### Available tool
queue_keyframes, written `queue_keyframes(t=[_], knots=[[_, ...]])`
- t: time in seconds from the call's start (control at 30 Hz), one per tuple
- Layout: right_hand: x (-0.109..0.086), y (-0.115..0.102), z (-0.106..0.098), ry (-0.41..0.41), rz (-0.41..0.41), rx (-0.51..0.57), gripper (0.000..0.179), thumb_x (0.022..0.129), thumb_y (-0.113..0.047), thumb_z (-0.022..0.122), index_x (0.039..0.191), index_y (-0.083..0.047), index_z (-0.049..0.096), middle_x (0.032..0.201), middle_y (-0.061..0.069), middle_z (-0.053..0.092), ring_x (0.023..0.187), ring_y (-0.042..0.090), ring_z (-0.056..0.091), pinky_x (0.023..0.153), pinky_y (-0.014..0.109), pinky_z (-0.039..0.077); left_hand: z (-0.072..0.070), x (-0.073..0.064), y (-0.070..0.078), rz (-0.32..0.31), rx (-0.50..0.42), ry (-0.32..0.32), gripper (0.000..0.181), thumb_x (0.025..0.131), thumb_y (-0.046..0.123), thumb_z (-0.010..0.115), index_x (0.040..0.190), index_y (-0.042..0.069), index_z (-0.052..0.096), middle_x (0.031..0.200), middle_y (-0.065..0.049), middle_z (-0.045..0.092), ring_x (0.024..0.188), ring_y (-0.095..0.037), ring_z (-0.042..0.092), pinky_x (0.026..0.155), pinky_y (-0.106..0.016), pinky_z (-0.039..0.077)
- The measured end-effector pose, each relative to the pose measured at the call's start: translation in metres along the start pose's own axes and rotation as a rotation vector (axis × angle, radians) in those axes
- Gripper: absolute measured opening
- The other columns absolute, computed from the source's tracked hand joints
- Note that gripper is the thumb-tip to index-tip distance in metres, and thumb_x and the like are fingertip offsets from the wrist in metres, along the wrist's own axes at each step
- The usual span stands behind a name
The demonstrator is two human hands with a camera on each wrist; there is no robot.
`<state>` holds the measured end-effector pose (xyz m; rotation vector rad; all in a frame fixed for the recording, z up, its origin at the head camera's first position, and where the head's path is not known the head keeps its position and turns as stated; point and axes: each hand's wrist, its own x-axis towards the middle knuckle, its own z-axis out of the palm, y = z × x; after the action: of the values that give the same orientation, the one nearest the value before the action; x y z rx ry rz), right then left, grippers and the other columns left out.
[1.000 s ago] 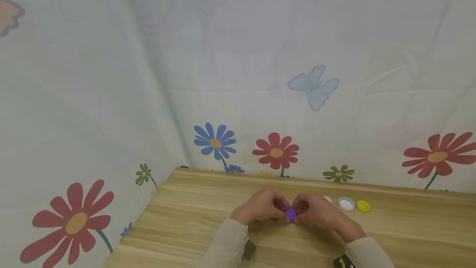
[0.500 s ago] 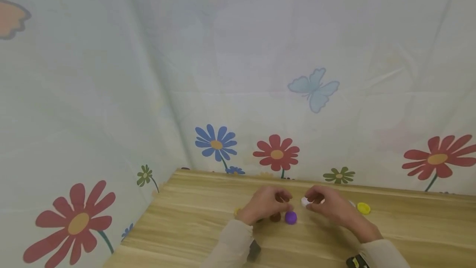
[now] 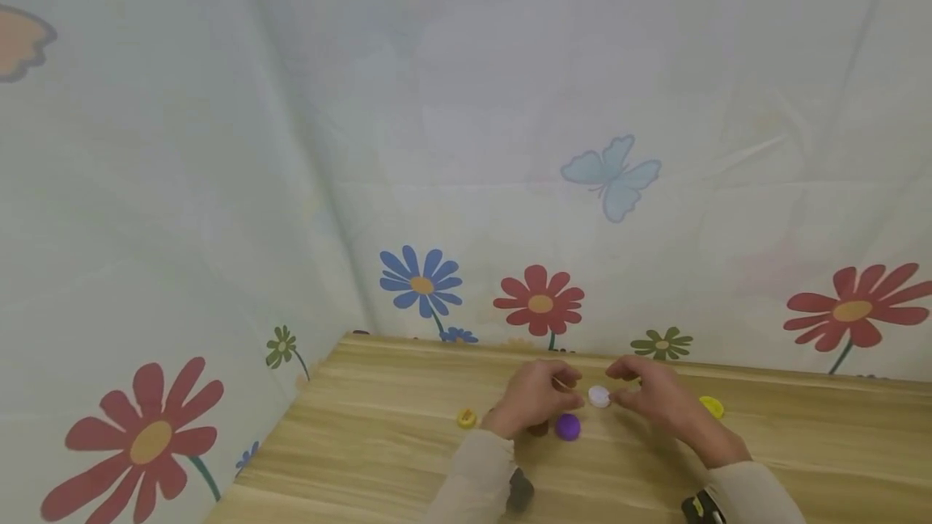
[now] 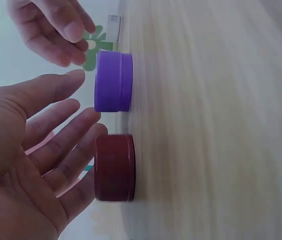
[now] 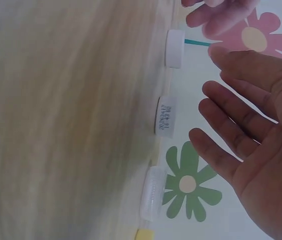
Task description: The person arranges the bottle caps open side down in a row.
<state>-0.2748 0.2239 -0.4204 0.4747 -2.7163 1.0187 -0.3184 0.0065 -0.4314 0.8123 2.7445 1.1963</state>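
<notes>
A white bottle cap (image 3: 599,396) sits on the table between my hands in the head view. My right hand (image 3: 662,399) is just right of it, fingers loosely bent and holding nothing. To its left hovers my left hand (image 3: 537,396), fingers parted around air. Close below the left fingertips, a purple bottle cap (image 3: 568,427) lies on the wood. Beside it a brown cap (image 3: 539,429) is partly hidden by that hand. The left wrist view shows the purple cap (image 4: 113,81) and the dark red-brown cap (image 4: 115,168) side by side.
A yellow cap (image 3: 467,418) lies left of my left hand, and another yellow cap (image 3: 711,407) is beyond my right wrist. In the right wrist view, a white cap with printed digits (image 5: 164,117) and a clear ridged lid (image 5: 153,194) stand in line. Flowered cloth (image 3: 466,103) hangs behind the table.
Both hands have left the purple cap. My right hand brought the white cap in from the right and let it go behind the purple one. The left hand shifted right, uncovering a yellow cap.
</notes>
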Motion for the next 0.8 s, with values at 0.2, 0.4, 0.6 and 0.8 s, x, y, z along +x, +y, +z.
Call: queue_keyframes(t=[0.2,0.4,0.6,0.8], knots=[[0.004,0.006,0.004,-0.033,0.012,-0.015,0.032,0.080,-0.015,0.078,0.108,-0.004,0.067,0.109,0.009,0.068,0.105,0.034,0.061,0.089,0.053,0.048,0.008,0.006,0.001,0.001,-0.010,0.027,0.029,0.079,0.023,0.081,0.105,0.016,0.073,0.094,0.008,0.070,0.082,-0.001,0.062,0.072,-0.020,0.049],[0.008,0.007,0.006,-0.072,0.016,-0.031,0.032,0.079,-0.012,0.078,0.107,-0.004,0.067,0.107,0.010,0.068,0.103,0.033,0.062,0.089,0.051,0.048,0.014,0.008,0.004,-0.013,-0.015,0.019,0.028,0.077,0.020,0.082,0.103,0.015,0.074,0.088,0.009,0.070,0.075,0.002,0.059,0.070,-0.019,0.047],[0.009,0.011,0.006,-0.092,-0.028,-0.032,0.028,0.078,-0.009,0.078,0.103,-0.002,0.067,0.099,0.008,0.068,0.095,0.028,0.063,0.084,0.047,0.051,0.017,0.010,0.006,-0.015,0.012,0.011,0.026,0.078,0.019,0.081,0.102,0.014,0.074,0.085,0.009,0.069,0.072,0.002,0.058,0.070,-0.018,0.047],[0.010,0.013,0.010,-0.105,-0.036,-0.031,0.024,0.079,-0.009,0.078,0.099,-0.004,0.068,0.094,0.004,0.068,0.090,0.023,0.064,0.082,0.043,0.052,0.017,0.010,0.007,-0.016,-0.014,0.003,0.023,0.079,0.015,0.081,0.100,0.012,0.074,0.084,0.008,0.069,0.072,0.002,0.058,0.070,-0.018,0.047]])
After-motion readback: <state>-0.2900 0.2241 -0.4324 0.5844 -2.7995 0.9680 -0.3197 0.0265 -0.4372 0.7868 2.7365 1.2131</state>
